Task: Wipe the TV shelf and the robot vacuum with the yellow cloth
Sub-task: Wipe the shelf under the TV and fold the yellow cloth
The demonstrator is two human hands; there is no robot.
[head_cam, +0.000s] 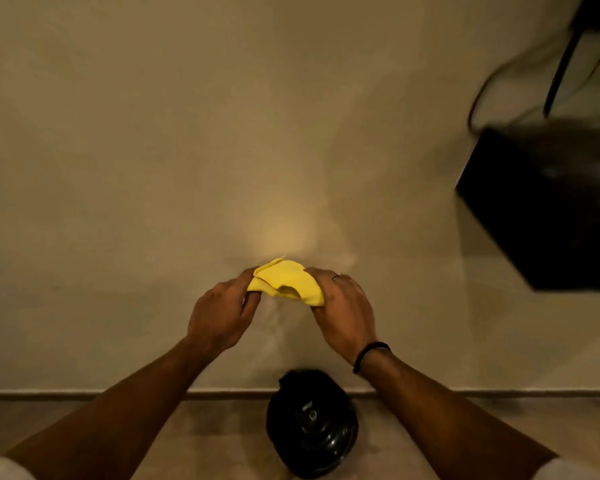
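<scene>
Fingers of your left hand [222,315] and right hand [343,306] pinch the bunched yellow cloth [286,282] between them — robot vacuum [311,424] sits on the floor right below.

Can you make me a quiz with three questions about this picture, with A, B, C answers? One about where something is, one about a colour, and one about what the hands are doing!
1. Where is the robot vacuum?
A. On the floor by the wall, below the hands
B. On top of the black shelf
C. In the person's right hand

2. What colour is the cloth?
A. Blue
B. Yellow
C. White

3. What are the hands doing with the cloth?
A. Wiping the vacuum with it
B. Leaving it on the floor
C. Holding it bunched up between them, in the air

Answers:
1. A, the round black vacuum sits at the baseboard, under the arms.
2. B, it is bright yellow against the beige wall.
3. C, the left hand and right hand each grip one end, touching nothing else.
</scene>
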